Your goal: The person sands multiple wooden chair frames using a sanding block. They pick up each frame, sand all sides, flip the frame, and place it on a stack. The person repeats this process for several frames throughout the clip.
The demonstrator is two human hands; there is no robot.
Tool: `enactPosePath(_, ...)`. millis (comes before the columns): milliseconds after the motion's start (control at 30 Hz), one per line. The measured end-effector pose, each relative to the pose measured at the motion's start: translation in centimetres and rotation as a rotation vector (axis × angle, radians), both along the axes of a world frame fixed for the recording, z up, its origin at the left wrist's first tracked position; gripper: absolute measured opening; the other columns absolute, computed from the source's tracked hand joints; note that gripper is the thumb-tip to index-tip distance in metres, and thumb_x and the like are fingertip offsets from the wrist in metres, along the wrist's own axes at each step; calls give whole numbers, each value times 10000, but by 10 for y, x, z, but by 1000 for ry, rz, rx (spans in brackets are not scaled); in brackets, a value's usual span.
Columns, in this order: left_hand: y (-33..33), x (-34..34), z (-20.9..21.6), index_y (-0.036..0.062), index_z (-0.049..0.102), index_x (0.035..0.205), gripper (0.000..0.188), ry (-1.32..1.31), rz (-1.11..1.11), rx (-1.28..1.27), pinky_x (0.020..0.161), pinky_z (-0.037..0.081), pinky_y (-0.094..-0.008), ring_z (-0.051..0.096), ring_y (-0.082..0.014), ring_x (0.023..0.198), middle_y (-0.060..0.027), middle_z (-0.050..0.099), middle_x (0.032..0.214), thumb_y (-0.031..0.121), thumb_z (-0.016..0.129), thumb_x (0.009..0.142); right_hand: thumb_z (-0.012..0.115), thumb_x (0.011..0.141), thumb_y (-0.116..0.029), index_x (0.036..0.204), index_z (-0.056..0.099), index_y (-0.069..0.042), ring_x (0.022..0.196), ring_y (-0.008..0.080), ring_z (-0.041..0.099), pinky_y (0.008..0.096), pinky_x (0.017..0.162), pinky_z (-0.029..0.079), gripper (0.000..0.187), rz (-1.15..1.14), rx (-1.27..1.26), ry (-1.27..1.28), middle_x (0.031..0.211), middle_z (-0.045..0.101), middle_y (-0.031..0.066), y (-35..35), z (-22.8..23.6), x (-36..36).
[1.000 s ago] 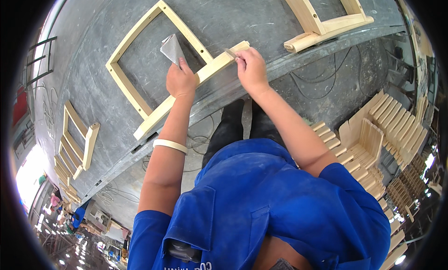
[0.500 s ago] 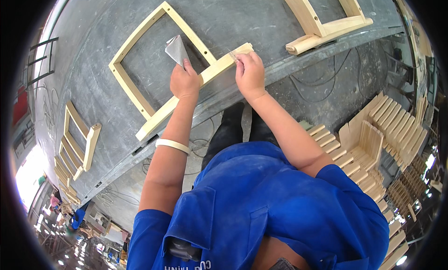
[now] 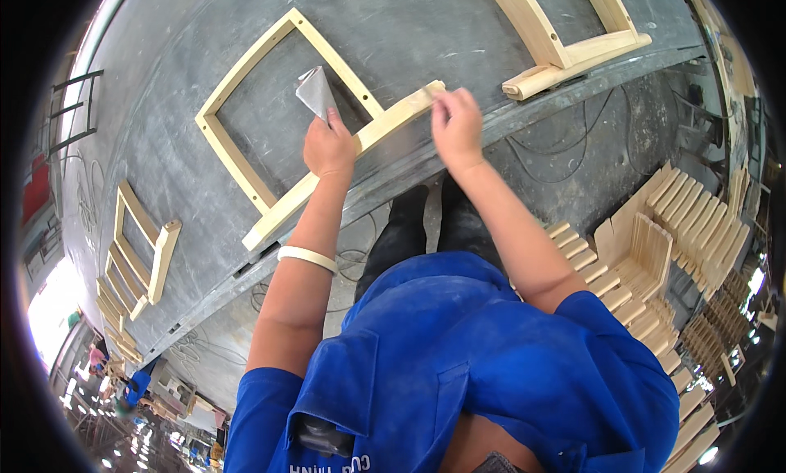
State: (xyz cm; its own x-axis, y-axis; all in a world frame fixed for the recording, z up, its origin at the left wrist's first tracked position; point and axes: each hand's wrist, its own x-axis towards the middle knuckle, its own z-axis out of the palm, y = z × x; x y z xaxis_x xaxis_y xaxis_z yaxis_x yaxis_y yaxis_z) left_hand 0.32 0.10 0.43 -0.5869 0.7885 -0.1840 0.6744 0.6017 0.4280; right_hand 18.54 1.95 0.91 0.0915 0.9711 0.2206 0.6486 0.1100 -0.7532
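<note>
A pale wooden chair frame (image 3: 326,54) lies on the grey metal table, its long rail (image 3: 395,122) along the front edge. My left hand (image 3: 329,148) rests against that rail, closed around a folded grey sheet (image 3: 315,92) that narrows to a point at my thumb. Whether the sheet is paper or plastic I cannot tell. By the rail's right end hovers my right hand (image 3: 458,128), with fingertips pinched together and slightly blurred. Anything between those fingertips is too small to make out.
Another wooden frame (image 3: 577,54) lies at the table's right. Several smaller frames (image 3: 139,244) line its left side. Stacks of wooden parts (image 3: 634,260) stand on the floor at right. Cables (image 3: 565,162) run below the grey table (image 3: 458,31).
My right hand has moved a little to the right and nearer to me, off the rail's top. My left hand and the grey sheet have barely shifted.
</note>
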Motion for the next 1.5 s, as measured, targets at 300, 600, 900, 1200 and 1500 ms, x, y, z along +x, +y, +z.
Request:
enactPosePath(300,0,0,1,40,622,890,381,-4,-12,-16,698,454,-495,602,-404,811,-189,639,859,357,415,933,653,790,-69,852,634,4,639,221,591,311,592,475,97,157,-162,123,767,589,113,2,-7,4)
enactPosePath(600,1,1,2,35,622,866,382,-15,-4,12,682,457,-495,604,-406,800,-192,640,844,354,422,931,623,782,-71,775,600,-28,695,293,572,375,639,459,49,41,-233,134,746,578,122,8,-11,15)
enactPosePath(900,0,2,2,28,608,835,400,2,-19,31,684,457,-495,603,-407,795,-194,639,846,368,421,932,627,775,-53,797,605,-8,675,299,573,376,634,467,54,-22,-169,106,749,577,124,6,-9,12)
enactPosePath(1200,1,2,4,39,620,864,379,-22,-25,30,685,457,-492,602,-402,803,-184,636,841,359,426,932,637,798,-53,795,596,1,621,228,564,322,576,453,68,-42,-30,-22,722,559,103,6,-5,12)
enactPosePath(1500,1,1,4,37,618,865,386,-14,-35,-17,688,458,-486,601,-395,803,-180,635,852,361,420,936,616,787,-72,795,586,-32,713,298,558,386,658,452,51,-27,-195,114,744,557,116,5,-9,16)
